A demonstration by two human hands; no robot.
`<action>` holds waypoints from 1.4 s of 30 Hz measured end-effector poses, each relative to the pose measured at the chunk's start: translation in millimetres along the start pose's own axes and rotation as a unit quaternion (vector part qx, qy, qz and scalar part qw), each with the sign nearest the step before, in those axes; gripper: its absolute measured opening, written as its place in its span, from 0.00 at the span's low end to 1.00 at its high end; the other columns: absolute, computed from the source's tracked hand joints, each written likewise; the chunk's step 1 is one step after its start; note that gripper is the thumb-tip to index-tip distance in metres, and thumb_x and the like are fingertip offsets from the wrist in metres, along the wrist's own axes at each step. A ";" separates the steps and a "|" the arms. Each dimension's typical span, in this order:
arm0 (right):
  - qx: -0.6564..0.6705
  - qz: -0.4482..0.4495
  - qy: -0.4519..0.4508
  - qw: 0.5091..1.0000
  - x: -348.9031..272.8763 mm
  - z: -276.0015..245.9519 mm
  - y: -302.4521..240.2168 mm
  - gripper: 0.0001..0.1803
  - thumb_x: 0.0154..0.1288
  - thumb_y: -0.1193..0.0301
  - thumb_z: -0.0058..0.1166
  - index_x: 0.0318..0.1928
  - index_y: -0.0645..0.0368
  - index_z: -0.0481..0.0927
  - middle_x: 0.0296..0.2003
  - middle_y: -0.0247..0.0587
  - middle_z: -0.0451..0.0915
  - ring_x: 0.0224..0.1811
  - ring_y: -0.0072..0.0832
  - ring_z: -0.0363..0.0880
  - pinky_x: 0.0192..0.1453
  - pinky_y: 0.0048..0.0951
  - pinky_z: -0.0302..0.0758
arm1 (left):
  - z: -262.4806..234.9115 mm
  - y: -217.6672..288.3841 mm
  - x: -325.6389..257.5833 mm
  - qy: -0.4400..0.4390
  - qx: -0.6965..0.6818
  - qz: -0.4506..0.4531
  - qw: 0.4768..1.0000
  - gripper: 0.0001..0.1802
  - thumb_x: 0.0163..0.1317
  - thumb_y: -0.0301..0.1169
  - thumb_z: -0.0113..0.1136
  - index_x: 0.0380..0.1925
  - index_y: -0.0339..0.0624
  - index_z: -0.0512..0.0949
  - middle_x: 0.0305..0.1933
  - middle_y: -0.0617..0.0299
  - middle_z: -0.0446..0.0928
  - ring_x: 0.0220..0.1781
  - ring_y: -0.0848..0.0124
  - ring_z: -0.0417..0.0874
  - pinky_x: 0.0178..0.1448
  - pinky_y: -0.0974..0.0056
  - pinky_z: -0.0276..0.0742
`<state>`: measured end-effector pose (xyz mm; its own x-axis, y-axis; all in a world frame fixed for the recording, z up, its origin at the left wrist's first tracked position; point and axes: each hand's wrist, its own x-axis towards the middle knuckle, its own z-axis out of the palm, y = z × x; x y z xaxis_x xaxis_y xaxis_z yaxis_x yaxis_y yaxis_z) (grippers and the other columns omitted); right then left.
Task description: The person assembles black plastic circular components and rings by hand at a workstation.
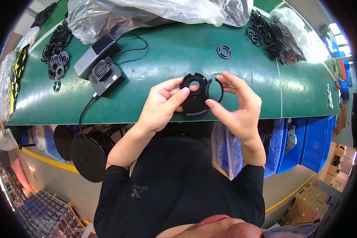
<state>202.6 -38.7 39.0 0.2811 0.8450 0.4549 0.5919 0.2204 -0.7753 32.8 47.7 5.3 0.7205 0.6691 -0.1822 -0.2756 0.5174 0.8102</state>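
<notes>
Near the front edge of the green table, my left hand [164, 101] grips a black plastic housing [195, 103], a flat part with a round opening in its upper half. The thumb presses on its face beside the opening. Close on its right, my right hand [240, 105] pinches a thin black ring [222, 92] between thumb and fingers, tilted almost on edge. The ring's left side overlaps the housing's edge; whether they touch I cannot tell. A flat black slotted ring [224, 52] lies on the table beyond my right hand.
A grey-and-black device [101, 59] with cables stands left on the green table [162, 51]. Piles of black rings [58, 65] lie at the far left and black parts [261, 33] at the far right. Clear plastic sheeting [158, 12] covers the back. Blue bins [315, 139] stand below the front edge.
</notes>
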 end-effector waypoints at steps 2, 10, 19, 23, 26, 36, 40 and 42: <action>-0.049 -0.048 -0.009 0.998 1.3 7.4 -6.1 0.29 0.40 0.75 0.69 0.47 0.67 0.76 0.39 0.47 0.80 0.39 0.37 0.79 0.43 0.30 0.77 | -8.4 -3.7 1.0 -0.008 0.017 -0.005 1.000 0.20 0.66 0.29 0.50 0.56 0.33 0.68 0.46 0.59 0.78 0.39 0.77 0.80 0.37 0.76 0.76; -0.112 -0.115 -0.003 0.987 1.5 36.8 -0.6 0.30 0.41 0.75 0.69 0.50 0.67 0.75 0.39 0.47 0.79 0.41 0.41 0.77 0.45 0.34 0.75 | -9.0 -2.2 -3.9 -0.024 -0.043 -0.009 0.999 0.20 0.68 0.30 0.44 0.58 0.33 0.66 0.52 0.55 0.76 0.44 0.75 0.79 0.40 0.73 0.77; -0.105 -0.101 -0.017 0.989 1.0 35.5 1.7 0.30 0.41 0.75 0.70 0.49 0.67 0.76 0.41 0.46 0.80 0.41 0.40 0.77 0.45 0.33 0.75 | -15.2 -5.4 -3.3 -0.027 -0.001 -0.010 1.000 0.21 0.68 0.29 0.44 0.59 0.31 0.66 0.52 0.57 0.76 0.42 0.79 0.78 0.37 0.76 0.74; -0.106 -0.114 -0.018 0.988 0.4 34.9 3.2 0.30 0.40 0.75 0.70 0.48 0.67 0.76 0.41 0.46 0.80 0.41 0.40 0.77 0.45 0.33 0.75 | -15.6 -5.9 -3.1 -0.048 -0.015 -0.002 0.999 0.21 0.68 0.29 0.45 0.59 0.32 0.66 0.52 0.58 0.76 0.42 0.81 0.77 0.36 0.78 0.72; -0.106 -0.102 -0.003 0.989 -1.8 36.2 2.8 0.29 0.40 0.75 0.70 0.48 0.68 0.77 0.41 0.46 0.80 0.40 0.40 0.77 0.45 0.33 0.76 | -12.6 -3.7 -2.8 -0.045 -0.009 -0.005 0.999 0.21 0.67 0.29 0.46 0.58 0.32 0.66 0.52 0.58 0.76 0.42 0.81 0.76 0.37 0.78 0.72; -0.152 -0.168 0.001 0.974 -7.2 35.8 3.6 0.27 0.40 0.75 0.69 0.45 0.67 0.78 0.41 0.47 0.79 0.41 0.42 0.76 0.44 0.34 0.75 | -4.0 -3.5 -7.3 -0.033 0.044 0.034 0.998 0.17 0.65 0.26 0.51 0.53 0.31 0.72 0.46 0.61 0.79 0.44 0.81 0.76 0.45 0.75 0.73; -0.095 -0.100 -0.051 0.989 -3.5 23.3 -6.3 0.26 0.41 0.77 0.69 0.46 0.66 0.78 0.41 0.48 0.78 0.43 0.39 0.78 0.47 0.32 0.75 | -3.5 -8.5 -6.4 -0.022 0.039 0.049 0.998 0.15 0.66 0.24 0.50 0.51 0.28 0.73 0.45 0.59 0.79 0.46 0.79 0.76 0.49 0.74 0.73; -0.064 -0.031 -0.060 0.996 1.2 17.0 -1.7 0.25 0.44 0.78 0.67 0.47 0.65 0.78 0.41 0.47 0.78 0.42 0.35 0.78 0.45 0.29 0.75 | -3.5 -5.3 -7.6 -0.036 0.120 0.060 0.990 0.15 0.66 0.25 0.50 0.49 0.28 0.74 0.41 0.62 0.79 0.41 0.81 0.75 0.44 0.76 0.72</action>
<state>189.1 -29.8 33.5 0.1534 0.8858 0.4379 0.6986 0.2162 -0.6821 26.5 41.7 0.5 0.7373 0.6741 -0.0439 -0.2090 0.2894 0.9341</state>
